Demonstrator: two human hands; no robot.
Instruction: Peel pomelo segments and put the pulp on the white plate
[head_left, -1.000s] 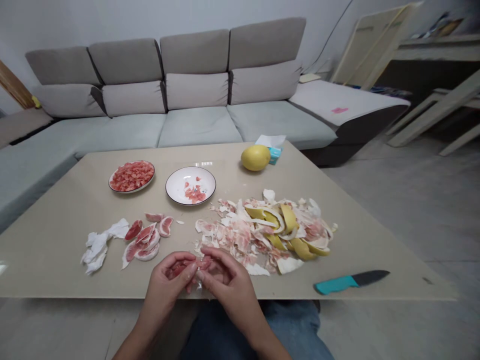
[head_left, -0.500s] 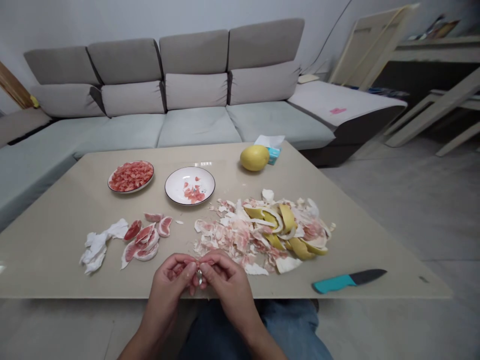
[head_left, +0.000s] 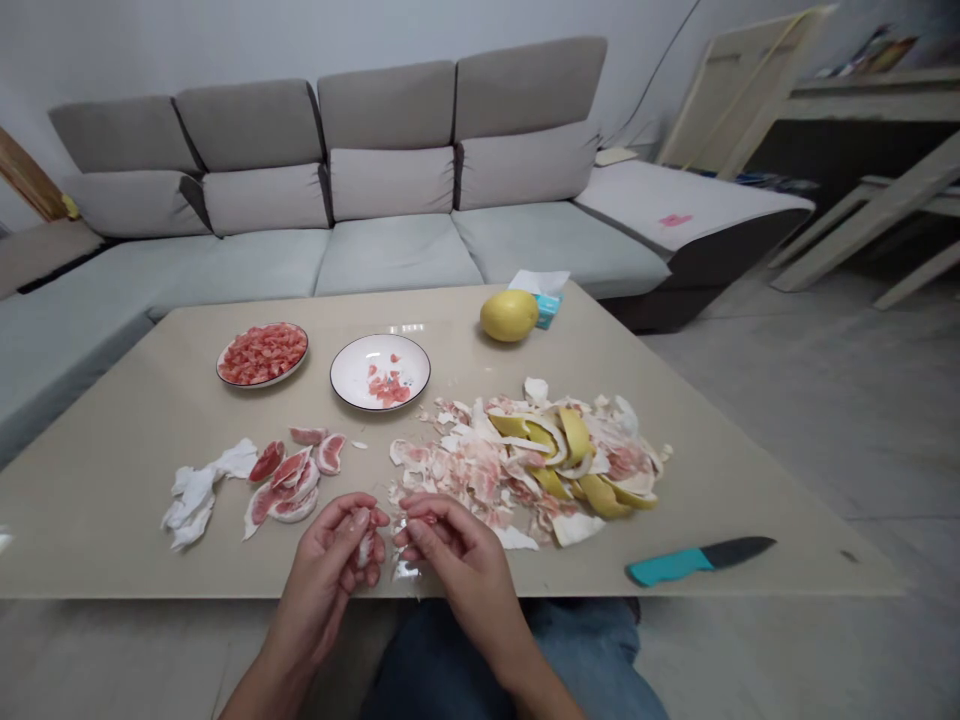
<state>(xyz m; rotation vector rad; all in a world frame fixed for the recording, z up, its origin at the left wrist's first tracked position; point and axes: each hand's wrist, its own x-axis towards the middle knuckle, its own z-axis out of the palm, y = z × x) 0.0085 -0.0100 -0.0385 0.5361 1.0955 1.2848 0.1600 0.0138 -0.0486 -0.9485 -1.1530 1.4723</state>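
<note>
Dim, soft lt; glare on tbl; pic edges stretched, blurry.

Pink-red, white-edged segments, yellow fruit, black-rimmed white plate, turquoise knife handle

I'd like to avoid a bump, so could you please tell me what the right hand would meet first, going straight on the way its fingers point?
Most likely the left hand, just across a narrow gap from the right hand, though one view leaves depth unclear.
</note>
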